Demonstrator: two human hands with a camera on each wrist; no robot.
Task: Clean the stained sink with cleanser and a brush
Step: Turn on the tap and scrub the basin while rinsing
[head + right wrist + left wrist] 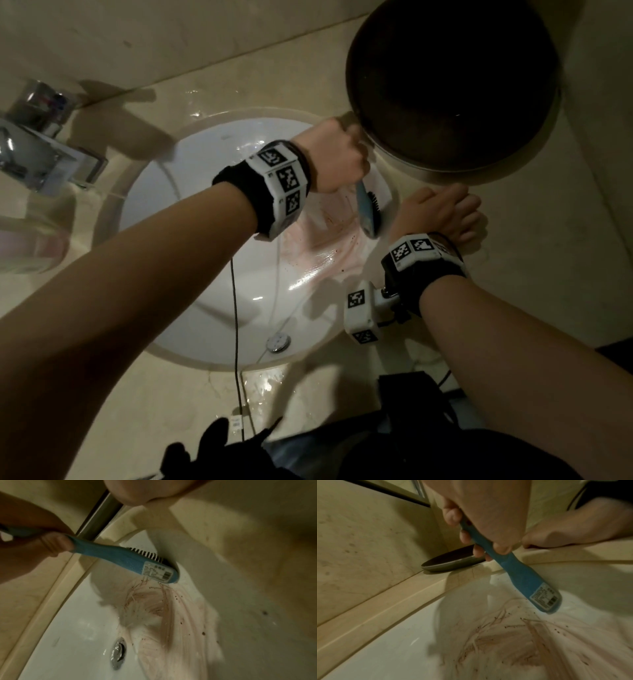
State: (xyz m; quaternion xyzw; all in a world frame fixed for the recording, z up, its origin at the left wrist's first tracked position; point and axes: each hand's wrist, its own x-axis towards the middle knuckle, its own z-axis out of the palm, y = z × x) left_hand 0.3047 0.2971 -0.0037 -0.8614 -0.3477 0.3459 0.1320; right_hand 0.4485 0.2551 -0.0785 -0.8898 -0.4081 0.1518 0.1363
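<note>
Scrubbing stage of sink cleaning. The left hand point(334, 156) is curled tightly around the handle of the blue brush point(366, 212), whose black bristles press against the wall of the white sink point(205, 274) on the side far from the drain point(118, 653); the head sits just above the stain point(154, 608) — a pinkish-red smear with dark specks trailing down the basin toward the drain. The right hand point(442, 212) lies flat with relaxed fingers on the table point(513, 291) at the sink's rim, holding nothing and seemingly bracing the body. A dark round bowl point(452, 85) stands on the table just beside the sink rim, close to the left hand; the faucet point(41, 144) is on the sink's opposite side. No cleanser container can be identified. Judged from the streaked smear, scrubbing is under way but unfinished — the next move calls for drawing the bristles down across the stain with firm pressure, then rinsing.
</note>
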